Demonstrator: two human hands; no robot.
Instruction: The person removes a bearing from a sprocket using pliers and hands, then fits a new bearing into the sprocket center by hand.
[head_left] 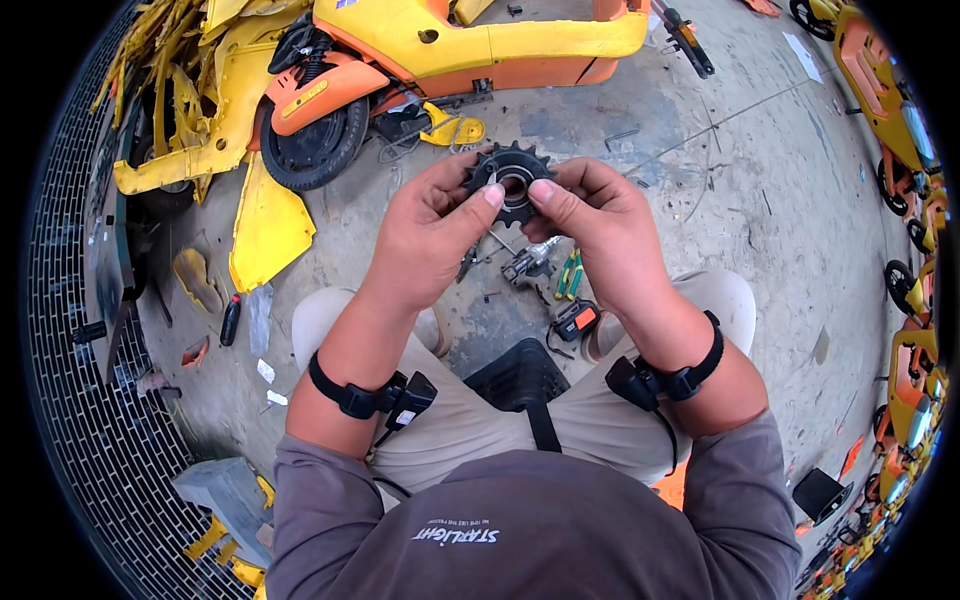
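Littered concrete floor [780, 270]; black sprocket [513, 166] held up above it.
Left hand [430, 225] and right hand [612, 228] pinch opposite sides, partly hiding it; yellow-orange scooter [450, 48] cut off at top edge.

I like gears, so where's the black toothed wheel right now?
In the head view, the black toothed wheel is at upper centre, held between the left hand and the right hand.
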